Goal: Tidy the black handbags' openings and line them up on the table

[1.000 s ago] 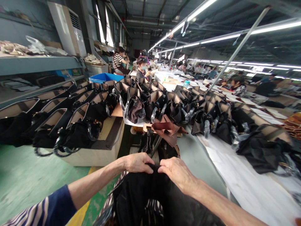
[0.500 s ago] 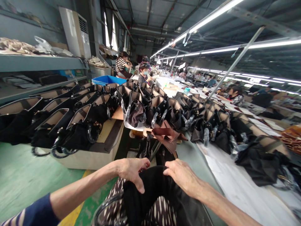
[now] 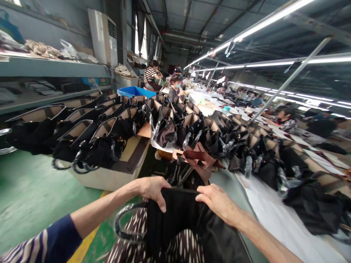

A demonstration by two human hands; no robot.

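A black handbag lies across the lap, over patterned trousers. My left hand is closed on the left end of its far edge, thumb on the near face and fingers hidden behind. My right hand grips the same edge farther right, its fingertips curled over it. The edge runs almost straight between both hands. A handle wrapped in clear plastic sticks out at the bag's left, over the thigh. The bag's lower part is cut off by the frame.
Rows of black bags stand on a low support at left, and more bags line the table at right. Brown pieces hang from the table end ahead. Behind are a blue bin and several people working.
The black bag's far edge is now straighter and flatter between my hands. Its wrapped handle shows more fully at left. The whole view has swung slightly left.
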